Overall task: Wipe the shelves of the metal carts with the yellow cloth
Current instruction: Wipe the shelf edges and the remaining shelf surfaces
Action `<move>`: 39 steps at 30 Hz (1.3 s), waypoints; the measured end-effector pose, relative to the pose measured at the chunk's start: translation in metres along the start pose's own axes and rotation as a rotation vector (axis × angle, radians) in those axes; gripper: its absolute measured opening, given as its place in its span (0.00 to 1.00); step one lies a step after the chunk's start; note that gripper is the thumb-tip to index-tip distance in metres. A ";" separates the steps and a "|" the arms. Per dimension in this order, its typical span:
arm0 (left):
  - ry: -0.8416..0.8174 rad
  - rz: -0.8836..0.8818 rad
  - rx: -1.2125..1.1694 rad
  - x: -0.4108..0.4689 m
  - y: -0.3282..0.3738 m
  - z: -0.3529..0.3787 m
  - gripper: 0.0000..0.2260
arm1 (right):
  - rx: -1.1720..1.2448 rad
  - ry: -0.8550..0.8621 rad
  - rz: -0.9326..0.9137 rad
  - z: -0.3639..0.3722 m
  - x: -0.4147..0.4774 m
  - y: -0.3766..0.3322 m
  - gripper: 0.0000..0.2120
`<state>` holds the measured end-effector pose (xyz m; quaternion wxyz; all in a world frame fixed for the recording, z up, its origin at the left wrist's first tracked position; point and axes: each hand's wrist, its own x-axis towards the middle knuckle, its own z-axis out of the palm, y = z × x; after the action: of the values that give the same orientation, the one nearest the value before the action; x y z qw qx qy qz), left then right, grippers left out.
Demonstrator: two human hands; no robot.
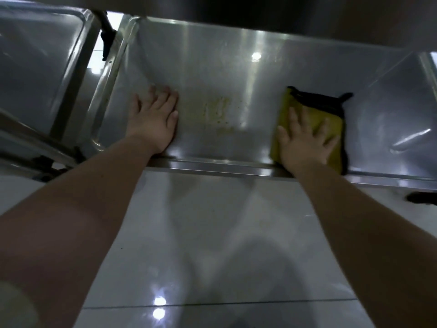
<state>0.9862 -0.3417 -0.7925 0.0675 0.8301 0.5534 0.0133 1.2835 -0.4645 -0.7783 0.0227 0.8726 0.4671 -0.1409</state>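
A low metal cart shelf [236, 67] fills the upper half of the view. The yellow cloth [331, 119], edged in black, lies flat on its right part. My right hand [305, 140] presses down on the cloth with fingers spread. My left hand [153, 117] rests flat on the bare shelf further left, fingers straight. Between the hands sits a yellowish smear [218, 112] on the metal. The shelf above casts a dark band over the top of the view.
A second metal cart [35, 67] stands to the left, its black wheel [43, 170] near the floor. Another wheel [423, 197] shows at the right. Glossy white floor tiles [212, 233] lie below the shelf's front rim [212, 165].
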 end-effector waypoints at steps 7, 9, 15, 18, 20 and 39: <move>0.089 -0.033 -0.163 -0.004 -0.006 0.000 0.24 | -0.079 -0.013 -0.446 0.032 -0.037 -0.177 0.26; 0.102 -0.042 -0.191 -0.003 -0.006 0.000 0.24 | -0.074 -0.007 -0.507 0.028 -0.027 -0.169 0.26; 0.076 -0.056 -0.116 -0.003 0.004 0.002 0.23 | -0.050 0.087 -0.143 -0.006 0.041 -0.028 0.28; 0.050 -0.057 -0.049 -0.002 0.011 0.005 0.23 | 0.011 0.050 0.052 -0.009 0.038 -0.002 0.27; 0.045 -0.062 -0.042 -0.003 0.012 0.006 0.23 | 0.027 0.040 0.079 -0.001 0.027 -0.030 0.27; -0.064 -0.025 -0.076 0.002 0.127 -0.001 0.26 | 0.098 -0.008 -0.353 0.020 -0.021 -0.074 0.25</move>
<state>1.1034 -0.3882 -0.7754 0.1170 0.8200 0.5602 0.0067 1.2075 -0.4429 -0.7848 -0.0432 0.7766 0.6054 -0.1687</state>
